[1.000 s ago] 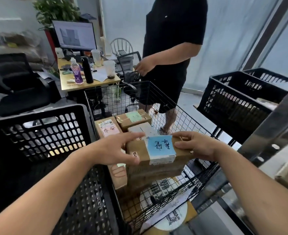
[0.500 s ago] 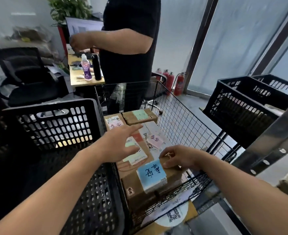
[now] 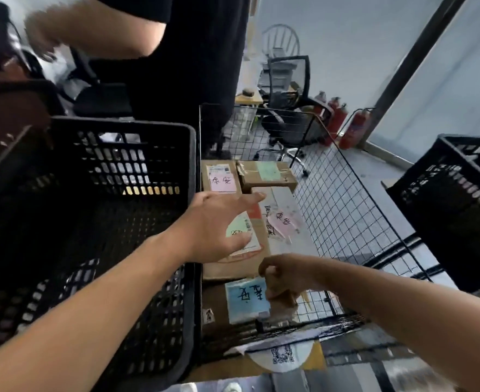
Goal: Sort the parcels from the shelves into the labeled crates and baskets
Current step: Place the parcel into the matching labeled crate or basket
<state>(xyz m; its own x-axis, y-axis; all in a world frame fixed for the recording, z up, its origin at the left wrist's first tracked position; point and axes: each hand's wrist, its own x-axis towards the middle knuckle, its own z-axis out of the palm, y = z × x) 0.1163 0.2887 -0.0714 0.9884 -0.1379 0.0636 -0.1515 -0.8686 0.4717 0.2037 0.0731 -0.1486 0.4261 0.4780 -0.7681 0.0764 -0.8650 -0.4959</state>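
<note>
Head view: we see the blue-labelled parcel (image 3: 241, 302) lying at the near end of the wire basket (image 3: 346, 210), our right hand (image 3: 285, 278) curled round its right edge. Our left hand (image 3: 219, 222) is spread flat over the other parcels (image 3: 247, 258). A black crate (image 3: 120, 193) stands just left.

— An office, or a warehouse?
— Looks like an office turned parcel-sorting room. Mesh swivel chair (image 3: 286, 108) beside a small wooden worktop (image 3: 248, 99), frosted glass wall (image 3: 453, 89) behind, a white wire chair (image 3: 280, 38) further back.
— And the sorting part?
— Taped cardboard parcels (image 3: 267, 178) with handwritten coloured labels, packed in a wire basket (image 3: 346, 199); black slotted crate (image 3: 120, 128) to the left, another (image 3: 445, 193) to the right. Red fire extinguishers (image 3: 353, 128) lined up at the foot of the glass
</note>
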